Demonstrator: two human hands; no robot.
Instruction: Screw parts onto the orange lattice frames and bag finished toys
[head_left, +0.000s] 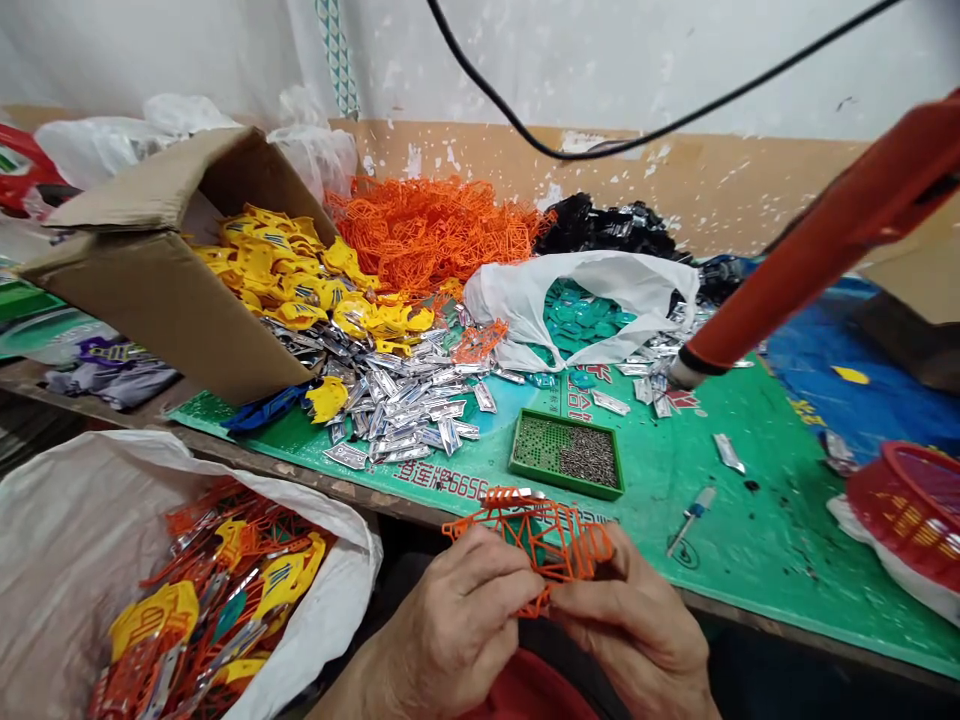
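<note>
Item 1: orange open-lattice plastic frame (551, 530), held in 2 bare hands over the near edge of the green printed tabletop (795, 540).
Left hand (465, 605): fingers curled narrow, gripping the frame's near left side.
Right hand (637, 620): thumb and fingers closed on its near right side; exact fingertip contact partly hidden.
Step in hand, as judged: close finger work on 1 frame, no tool in either hand. Next move, as judged: calls for a steady 2-handed hold and light pressure, the thin bars looking likely to flex.
Beyond the frame: 1 green rectangular plastic tray (566, 484) of small metal screws (589, 455). To its right, lying apart: 1 slim screwdriver with blue-and-pale handle (700, 504). To its left: loose heap of silver metallic plates (409, 400).
</note>
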